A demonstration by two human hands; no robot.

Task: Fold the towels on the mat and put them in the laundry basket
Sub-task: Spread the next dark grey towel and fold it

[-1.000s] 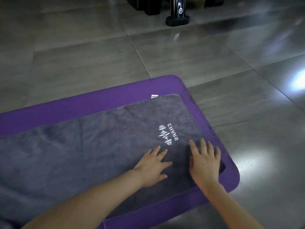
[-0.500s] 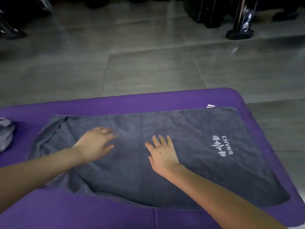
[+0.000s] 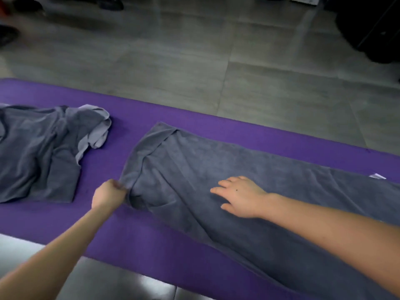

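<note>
**Head view.** A purple mat (image 3: 151, 245) is shown lying on a grey tiled floor (image 3: 194, 61).

A dark grey towel (image 3: 216, 161) is spread over the right part of the mat, its length running along the mat's far edge. Its right end is cut off by the frame. At the towel's left end a strip of cloth is turned over on itself. From there, long creases are seen running toward the mat's near edge.

The near left corner of this towel is gripped by the left hand (image 3: 108, 194), whose fingers are curled tightly round a bunch of cloth. A small dark hollow is formed in the fabric just beside the fist.

The right hand (image 3: 240, 197) is laid palm down on the middle of the towel. Its fingers are straight and slightly spread, and nothing is held in it.

A small white label (image 3: 377, 176) is seen at the towel's far edge, toward the mat's right end.

A second grey towel (image 3: 36, 152) is shown rumpled on the left part of the mat, with a paler side turned up at its far right corner. It is kept apart from the first towel by a band of bare mat.

Dark objects (image 3: 368, 29) are seen on the floor beyond the mat's far edge, too dim to be identified.
</note>
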